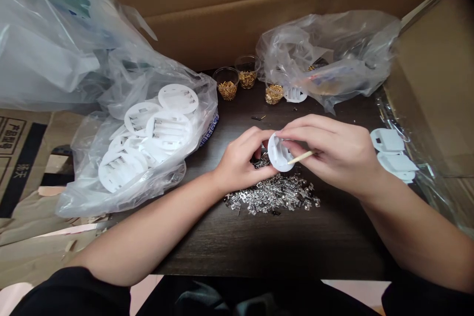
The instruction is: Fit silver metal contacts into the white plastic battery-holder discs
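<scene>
The left grip (240,160) held a round white plastic case (276,154), the right grip (335,153) a pale wooden stick (304,156). Spring-fitted white plastic discs (171,131) looked done; many silver metal contacts (270,195) lay loose.

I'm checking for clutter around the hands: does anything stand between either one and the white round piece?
Nothing visible does. The left hand holds the white round piece by its edge, and the right hand seems to meet it directly, its pale stick slanting onto the piece. The loose metal parts lie below, not in between.
</scene>
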A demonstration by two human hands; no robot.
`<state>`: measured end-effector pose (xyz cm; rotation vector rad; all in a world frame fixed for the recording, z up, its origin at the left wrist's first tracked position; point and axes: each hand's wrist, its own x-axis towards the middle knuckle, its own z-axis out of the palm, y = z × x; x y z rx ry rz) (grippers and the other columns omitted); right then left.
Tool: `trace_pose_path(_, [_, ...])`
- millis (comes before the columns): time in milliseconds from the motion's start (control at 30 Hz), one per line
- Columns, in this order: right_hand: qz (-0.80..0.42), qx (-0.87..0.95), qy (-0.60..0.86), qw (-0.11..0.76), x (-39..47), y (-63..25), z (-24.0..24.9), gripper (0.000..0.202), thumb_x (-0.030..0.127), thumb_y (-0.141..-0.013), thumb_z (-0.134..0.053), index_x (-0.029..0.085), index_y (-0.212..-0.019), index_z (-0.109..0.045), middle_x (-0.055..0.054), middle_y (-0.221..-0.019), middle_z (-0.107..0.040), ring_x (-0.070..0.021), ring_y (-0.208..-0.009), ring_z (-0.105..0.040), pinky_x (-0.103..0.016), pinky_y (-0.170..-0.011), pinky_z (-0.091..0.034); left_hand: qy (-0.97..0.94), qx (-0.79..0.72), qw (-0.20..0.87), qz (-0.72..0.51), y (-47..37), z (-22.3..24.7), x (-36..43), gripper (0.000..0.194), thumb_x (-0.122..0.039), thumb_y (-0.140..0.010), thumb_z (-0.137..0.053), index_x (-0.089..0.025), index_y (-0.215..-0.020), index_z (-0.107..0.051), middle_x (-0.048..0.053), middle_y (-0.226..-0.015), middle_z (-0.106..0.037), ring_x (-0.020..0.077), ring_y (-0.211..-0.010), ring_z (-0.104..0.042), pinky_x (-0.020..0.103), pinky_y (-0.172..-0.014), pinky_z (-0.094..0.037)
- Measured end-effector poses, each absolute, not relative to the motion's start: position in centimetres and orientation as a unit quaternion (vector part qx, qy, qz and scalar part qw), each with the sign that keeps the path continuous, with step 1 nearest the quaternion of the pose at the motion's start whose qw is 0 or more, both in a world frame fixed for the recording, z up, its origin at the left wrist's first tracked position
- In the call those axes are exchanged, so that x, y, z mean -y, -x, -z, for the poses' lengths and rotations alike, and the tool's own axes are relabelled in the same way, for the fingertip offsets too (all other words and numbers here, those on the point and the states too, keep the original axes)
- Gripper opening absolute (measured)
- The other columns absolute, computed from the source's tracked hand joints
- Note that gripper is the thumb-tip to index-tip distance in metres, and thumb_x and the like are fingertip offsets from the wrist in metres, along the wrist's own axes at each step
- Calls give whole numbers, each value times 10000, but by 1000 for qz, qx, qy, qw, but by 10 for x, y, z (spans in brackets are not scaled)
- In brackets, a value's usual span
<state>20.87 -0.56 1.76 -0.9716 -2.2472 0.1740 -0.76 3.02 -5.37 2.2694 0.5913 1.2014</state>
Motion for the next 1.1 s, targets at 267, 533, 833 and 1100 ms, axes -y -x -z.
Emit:
trace_pose_path(267, [-41, 858, 377, 347, 7, -207, -13, 357, 108, -959, -655, 219, -1298, -676, -66, -1174, -786, -190, -1014, -763, -306, -887, -620, -828, -216, 263, -445, 7, 55, -30, 485, -394, -832, -798, -188, -1229, -612, 28, -898, -640, 142, -735, -551, 280, -679, -469])
trace_pose_path(533, [-33, 841, 419, 340, 9, -203, -16, 115, 194, -965, -680, 171, -1046, -759, -87, -1051, -767, -193, -894, -745, -308, -777, -596, -832, -213, 260, -442, 7, 54, -30, 529, -377, -824, -806, -181, -1272, -605, 48, -941, -676, 159, -778, -595, 293, -690, -481])
trace_pose_path(833, [103, 868, 409, 262, 15, -202, -13, 119, 185, -977, -659, 155, -1052, -747, -66, -1053, -782, -151, -736, -710, -283, -574, -477, -837, -221, 264, -426, 8, 55, -28, 541, -396, -824, -804, -174, -1275, -601, 61, -990, -693, 161, -791, -609, 305, -704, -502])
trace_pose_path(1100, [168, 887, 382, 199, 15, -200, -16, 190, 168, -1011, -571, 141, -1001, -759, -57, -948, -776, -121, -564, -577, -308, -480, -371, -839, -211, 266, -426, 8, 58, -29, 554, -430, -820, -811, -157, -1260, -613, 78, -983, -703, 173, -790, -617, 319, -698, -511])
